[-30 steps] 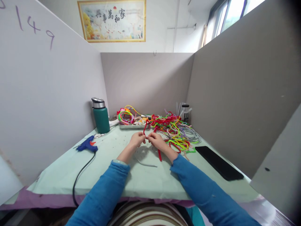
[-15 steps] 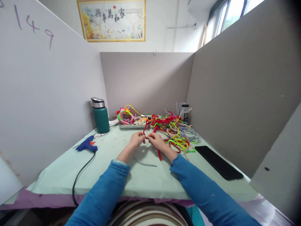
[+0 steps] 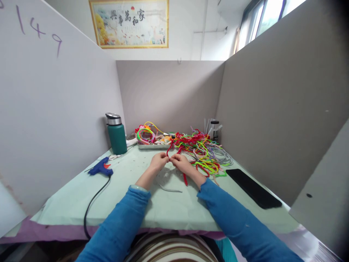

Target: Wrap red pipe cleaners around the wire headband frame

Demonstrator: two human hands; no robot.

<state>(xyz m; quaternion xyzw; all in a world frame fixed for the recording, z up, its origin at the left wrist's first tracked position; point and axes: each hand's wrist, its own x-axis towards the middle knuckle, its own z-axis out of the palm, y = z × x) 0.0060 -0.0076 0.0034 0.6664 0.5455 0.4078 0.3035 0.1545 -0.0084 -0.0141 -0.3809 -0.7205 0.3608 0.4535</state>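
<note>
Your left hand [image 3: 158, 162] and right hand [image 3: 182, 163] each grip the red fuzzy pipe cleaner [image 3: 185, 179] pinched, just before the flat metal tray [image 3: 142, 147]. Pinch close together and twist tight.

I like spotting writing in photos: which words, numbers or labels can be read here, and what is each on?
"149", handwritten in purple on the left partition wall; a stroke before it is cut off by the picture's edge.
"興事萬和家", in large characters on the framed picture high on the back wall; any smaller print there is too blurred to read.
Green flask and small bottle: no readable label.
</note>
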